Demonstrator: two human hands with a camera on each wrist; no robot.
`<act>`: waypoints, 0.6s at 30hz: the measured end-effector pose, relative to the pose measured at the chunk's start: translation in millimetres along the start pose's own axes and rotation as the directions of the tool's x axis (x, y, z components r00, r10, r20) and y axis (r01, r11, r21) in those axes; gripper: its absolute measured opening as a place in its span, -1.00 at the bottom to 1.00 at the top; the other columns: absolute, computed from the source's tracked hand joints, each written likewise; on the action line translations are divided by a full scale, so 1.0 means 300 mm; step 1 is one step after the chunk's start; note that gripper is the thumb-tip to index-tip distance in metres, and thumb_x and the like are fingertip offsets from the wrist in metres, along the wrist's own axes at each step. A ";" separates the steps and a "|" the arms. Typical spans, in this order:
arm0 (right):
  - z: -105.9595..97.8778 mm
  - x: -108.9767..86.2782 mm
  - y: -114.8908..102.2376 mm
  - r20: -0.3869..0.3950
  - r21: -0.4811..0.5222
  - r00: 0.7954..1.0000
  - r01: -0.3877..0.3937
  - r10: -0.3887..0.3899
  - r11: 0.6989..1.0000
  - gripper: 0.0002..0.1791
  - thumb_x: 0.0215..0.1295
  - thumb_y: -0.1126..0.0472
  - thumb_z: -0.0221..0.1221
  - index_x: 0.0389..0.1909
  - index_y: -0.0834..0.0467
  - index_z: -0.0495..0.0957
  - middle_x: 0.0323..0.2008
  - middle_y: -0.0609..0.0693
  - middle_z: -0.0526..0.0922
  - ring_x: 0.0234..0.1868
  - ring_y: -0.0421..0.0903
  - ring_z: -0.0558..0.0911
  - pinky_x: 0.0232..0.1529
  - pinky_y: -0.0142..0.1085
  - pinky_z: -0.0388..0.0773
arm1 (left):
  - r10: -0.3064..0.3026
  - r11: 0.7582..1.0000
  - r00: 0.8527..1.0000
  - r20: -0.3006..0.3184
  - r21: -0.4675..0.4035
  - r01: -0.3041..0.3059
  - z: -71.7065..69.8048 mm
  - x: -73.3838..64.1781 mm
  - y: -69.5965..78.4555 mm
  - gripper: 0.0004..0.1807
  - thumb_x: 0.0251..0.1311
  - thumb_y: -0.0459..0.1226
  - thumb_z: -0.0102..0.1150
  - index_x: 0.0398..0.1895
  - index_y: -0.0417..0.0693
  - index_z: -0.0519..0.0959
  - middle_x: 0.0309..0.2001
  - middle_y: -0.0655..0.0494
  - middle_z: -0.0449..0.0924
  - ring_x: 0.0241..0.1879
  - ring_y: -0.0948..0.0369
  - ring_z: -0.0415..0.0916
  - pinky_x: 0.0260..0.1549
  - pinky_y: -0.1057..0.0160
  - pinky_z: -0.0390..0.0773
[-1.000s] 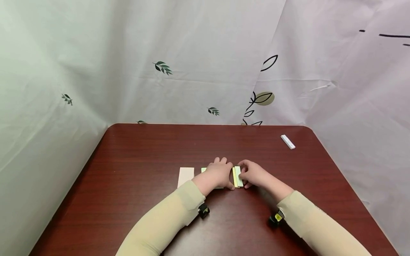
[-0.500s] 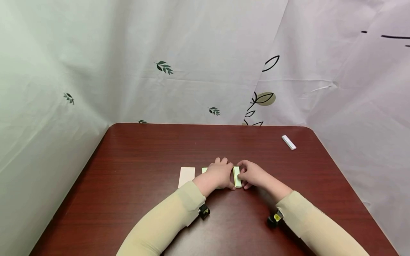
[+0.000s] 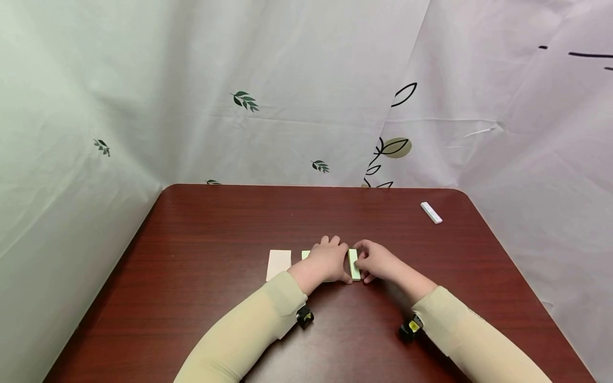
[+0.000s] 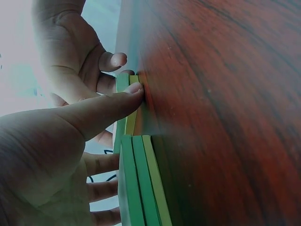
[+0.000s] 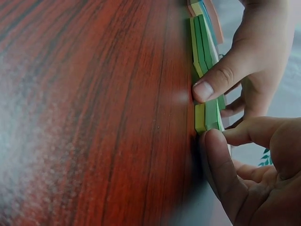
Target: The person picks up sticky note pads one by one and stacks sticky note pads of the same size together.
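A narrow pale green sticky note pad (image 3: pixel 354 266) lies flat on a narrow yellow sticky note pad (image 5: pixel 200 117), their edges nearly lined up. My right hand (image 3: pixel 378 261) pinches the green one from its right side, with thumb and forefinger at its edge. On the opposite side, my left hand (image 3: pixel 329 260) has its thumb against the narrow pair. The other left fingers spread over a wider stack of green and yellow pads (image 4: pixel 143 179), mostly hidden under that hand in the head view.
Left of the hands lies a wider pale pink pad (image 3: pixel 279 264), with blue and pink layers (image 5: pixel 214 21) in the right wrist view. A narrow white block (image 3: pixel 431 213) rests at the table's far right. Pale patterned cloth (image 3: pixel 287 106) hangs behind the brown table (image 3: pixel 230 223).
The narrow green pad has shifted slightly left, moved by my right hand, so it now covers the yellow pad that stuck out beside it. My left hand has stayed in place.
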State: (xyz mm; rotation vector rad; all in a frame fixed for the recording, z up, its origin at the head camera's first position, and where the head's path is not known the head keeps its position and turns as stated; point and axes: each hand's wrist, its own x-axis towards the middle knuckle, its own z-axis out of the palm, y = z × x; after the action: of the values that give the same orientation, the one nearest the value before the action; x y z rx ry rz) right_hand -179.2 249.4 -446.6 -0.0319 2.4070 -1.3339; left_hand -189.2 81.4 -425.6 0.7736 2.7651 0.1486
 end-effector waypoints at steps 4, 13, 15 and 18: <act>0.001 0.001 -0.002 0.002 0.003 1.000 0.002 -0.002 1.000 -0.52 0.16 0.45 0.11 0.15 0.37 0.35 -0.43 0.12 0.51 -0.61 -0.09 0.58 -0.59 -0.22 0.61 | 0.000 1.000 1.000 -0.005 -0.001 0.000 -0.002 -0.002 -0.001 -0.17 -0.09 0.24 0.46 0.23 0.06 0.49 0.14 0.07 0.40 0.06 0.04 0.29 -0.04 0.06 0.45; 0.004 -0.001 -0.002 -0.008 -0.013 1.000 0.010 -0.010 1.000 -0.53 0.17 0.46 0.12 0.14 0.37 0.37 -0.42 0.11 0.49 -0.61 -0.09 0.58 -0.58 -0.22 0.61 | 0.013 1.000 1.000 -0.006 -0.017 -0.013 -0.003 -0.004 -0.004 -0.18 -0.09 0.23 0.46 0.22 0.06 0.49 0.16 0.05 0.39 0.07 0.03 0.30 -0.02 0.05 0.44; 0.005 0.000 -0.001 -0.009 -0.017 1.000 0.012 -0.012 1.000 -0.53 0.17 0.45 0.12 0.15 0.37 0.37 -0.41 0.11 0.49 -0.60 -0.09 0.58 -0.58 -0.22 0.61 | 0.019 1.000 1.000 -0.007 -0.023 -0.020 -0.003 -0.005 -0.008 -0.17 -0.09 0.23 0.47 0.22 0.05 0.49 0.18 0.05 0.39 0.08 0.03 0.30 -0.01 0.05 0.44; 0.006 0.001 0.002 -0.007 -0.022 1.000 0.015 -0.015 1.000 -0.52 0.17 0.46 0.11 0.16 0.37 0.38 -0.41 0.11 0.49 -0.59 -0.09 0.58 -0.57 -0.22 0.62 | 0.027 0.999 1.000 -0.001 -0.029 -0.027 -0.001 -0.003 -0.015 -0.14 -0.10 0.26 0.45 0.25 0.05 0.47 0.19 0.06 0.39 0.10 0.03 0.30 0.00 0.05 0.43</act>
State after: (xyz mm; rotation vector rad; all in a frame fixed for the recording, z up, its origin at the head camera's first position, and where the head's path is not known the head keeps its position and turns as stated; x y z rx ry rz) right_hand -178.8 248.1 -448.0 -0.0510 2.4322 -1.3157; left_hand -190.8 77.2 -425.9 0.8042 2.7475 0.1943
